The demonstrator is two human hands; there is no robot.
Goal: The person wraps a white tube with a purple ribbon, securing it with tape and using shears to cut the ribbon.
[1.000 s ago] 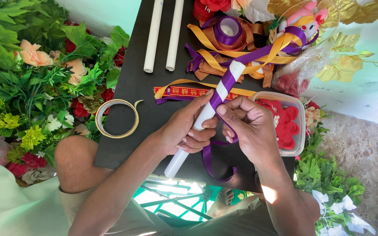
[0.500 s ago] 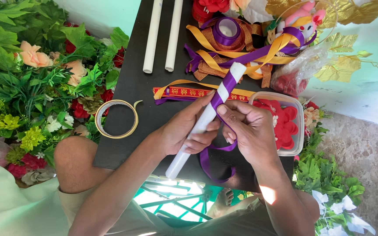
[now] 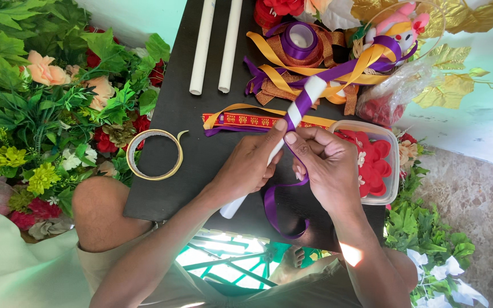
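Holding the white tube (image 3: 292, 117) near the front edge of the black tabletop (image 3: 161, 188), your left hand (image 3: 252, 168) is closed around its lower half, and your right hand (image 3: 329, 171) pinches the purple ribbon (image 3: 272, 208) against it. I judge the tube light and stiff, so grip it mid-length. The ribbon looks soft and slippery; take it close to the tube.

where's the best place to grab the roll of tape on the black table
Pinch the thin band of the tape roll from above, one finger inside the hollow ring and one outside, probably on its near-left side. It lies flat, and the loose tail curls off the upper right.
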